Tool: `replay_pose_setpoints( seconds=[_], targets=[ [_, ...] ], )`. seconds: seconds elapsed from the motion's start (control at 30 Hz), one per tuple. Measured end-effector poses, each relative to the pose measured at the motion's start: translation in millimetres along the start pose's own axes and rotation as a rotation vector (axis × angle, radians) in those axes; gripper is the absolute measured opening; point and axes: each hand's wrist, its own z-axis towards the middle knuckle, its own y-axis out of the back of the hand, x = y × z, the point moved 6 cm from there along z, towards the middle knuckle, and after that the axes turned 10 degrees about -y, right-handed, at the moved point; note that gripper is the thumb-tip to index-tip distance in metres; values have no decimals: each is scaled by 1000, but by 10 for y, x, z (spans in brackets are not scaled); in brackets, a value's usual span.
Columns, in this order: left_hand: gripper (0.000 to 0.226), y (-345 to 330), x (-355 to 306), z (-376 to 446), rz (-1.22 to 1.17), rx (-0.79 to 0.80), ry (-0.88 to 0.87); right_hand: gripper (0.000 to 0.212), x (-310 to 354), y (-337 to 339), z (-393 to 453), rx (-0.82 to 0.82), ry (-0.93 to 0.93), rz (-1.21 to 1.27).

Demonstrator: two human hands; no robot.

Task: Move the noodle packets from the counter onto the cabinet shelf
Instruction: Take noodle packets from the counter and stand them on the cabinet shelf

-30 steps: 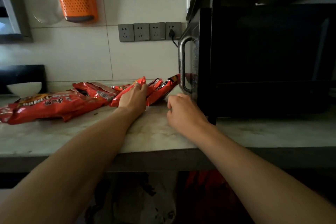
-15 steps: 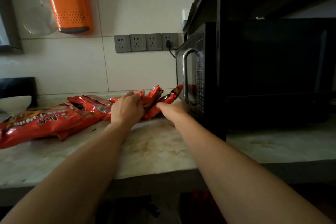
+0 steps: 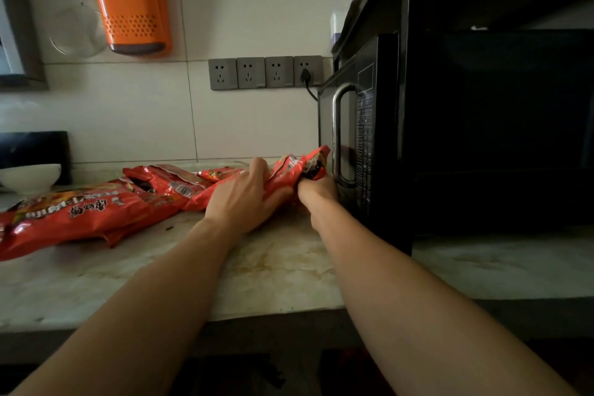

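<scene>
Noodle packets [image 3: 96,215] in red wrappers were strewn along the marble counter [image 3: 273,270], from its left edge to the black microwave [image 3: 466,125] at the right. The largest packet was laid flat at the left, with printed lettering turned upward. Further packets were heaped behind it and toward the middle.

The rightmost packet [image 3: 291,170] was gripped from both sides, just beside the microwave's door handle [image 3: 337,135]. The left hand [image 3: 244,196] was laid over its near side, the fingers curled down around the wrapper and the thumb pressed under its lower edge. The right hand [image 3: 316,190] was closed on the packet's right end, where the wrapper was crumpled and its upper corner was raised toward the handle. Whether the packet was lifted clear of the counter could not be told.

A white bowl [image 3: 30,175] was seen at the far left of the counter, well apart from the hands. A row of four wall sockets [image 3: 265,72] was mounted on the tiled wall behind, with a plug seated in the rightmost one. An orange utensil holder [image 3: 131,10] was hung on the wall above the packets.
</scene>
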Motion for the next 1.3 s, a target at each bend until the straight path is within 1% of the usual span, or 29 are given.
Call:
replay_pose_setpoints(
  seconds=[0.03,0.1,0.13,0.2,0.23,0.27,0.3,0.33,0.4,0.43,0.47,0.53,0.57,0.6,0.73,0.8,0.9,1.0,1.1,1.2,1.3],
  targets=[
    [63,-39,-21,-27,13,50,-21,33,6,11,-31,5,7,-7],
    [78,-90,2,-60,50,134,7,35,34,24,-58,12,27,3],
    [79,-110,46,-63,39,155,46,36,51,29,-51,9,43,9],
    [74,-105,131,-80,-56,156,140,35,83,75,-82,-2,64,8],
    [74,-79,142,-97,-112,143,174,38,75,105,-90,1,41,19],
    [74,-36,135,-130,-160,118,190,44,50,112,-80,7,16,34],
    [73,-9,105,-146,-206,80,182,54,30,111,-91,23,-8,45],
    [69,29,90,-176,-242,41,178,69,17,58,-94,59,-23,58],
    [58,89,43,-222,-302,-29,195,104,-42,-59,58,75,-52,92],
    [54,110,27,-247,-316,-50,207,111,-117,-141,270,52,-56,84],
    [51,117,12,-276,-326,-57,225,104,-144,-169,368,52,-66,77],
    [46,153,-10,-335,-345,-58,242,67,-44,-44,106,23,-54,60],
    [42,178,-18,-370,-370,-71,259,55,-8,24,-10,-3,-43,42],
    [37,222,-33,-407,-401,-89,280,51,4,73,-53,-13,-31,32],
    [17,424,-132,-569,-518,-156,382,58,-76,166,-275,-21,-51,30],
    [7,544,-200,-719,-576,-181,449,57,-190,210,-366,-30,-97,33],
    [16,692,-265,-956,-716,-251,572,43,-252,301,-614,-15,-97,13],
    [20,938,-358,-1110,-913,-341,656,40,-167,464,-967,0,-65,59],
    [18,1166,-547,-1251,-948,-383,656,42,-105,644,-1346,43,-26,94],
    [22,1384,-823,-1447,-969,-411,635,45,-127,889,-1816,102,-1,175],
    [22,1541,-1100,-1680,-1039,-438,633,37,-194,1222,-2222,132,30,272]
  ],
)
